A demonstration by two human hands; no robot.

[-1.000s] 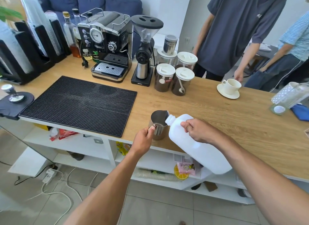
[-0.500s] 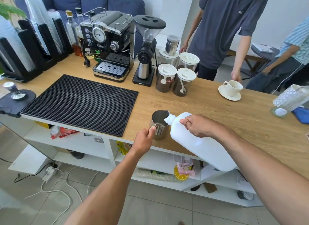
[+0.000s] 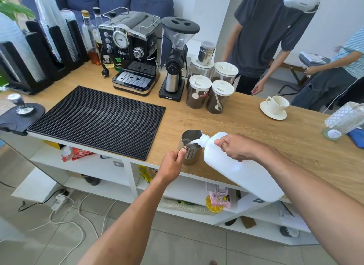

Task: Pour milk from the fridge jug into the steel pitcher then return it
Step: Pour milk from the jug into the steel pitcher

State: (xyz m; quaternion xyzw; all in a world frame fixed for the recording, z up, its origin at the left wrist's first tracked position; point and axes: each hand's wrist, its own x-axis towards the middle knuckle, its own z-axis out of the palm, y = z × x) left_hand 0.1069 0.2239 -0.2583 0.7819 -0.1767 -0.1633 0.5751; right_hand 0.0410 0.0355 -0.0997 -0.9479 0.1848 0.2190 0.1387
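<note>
A steel pitcher (image 3: 190,146) stands near the front edge of the wooden counter (image 3: 256,130). My left hand (image 3: 171,164) pinches its handle on the near side. My right hand (image 3: 236,147) grips the handle of a white plastic milk jug (image 3: 242,170), which is tilted left with its open mouth over the pitcher's rim. A white stream of milk runs from the jug's mouth into the pitcher.
A black rubber mat (image 3: 98,118) lies left of the pitcher. Behind it stand an espresso machine (image 3: 134,51), a grinder (image 3: 175,61) and several lidded jars (image 3: 208,91). A white cup on a saucer (image 3: 274,107) sits at the right. Two people stand beyond the counter.
The jug has tipped a little further and milk now flows into the pitcher. Both hands keep their holds. The person behind the counter has shifted to the right.
</note>
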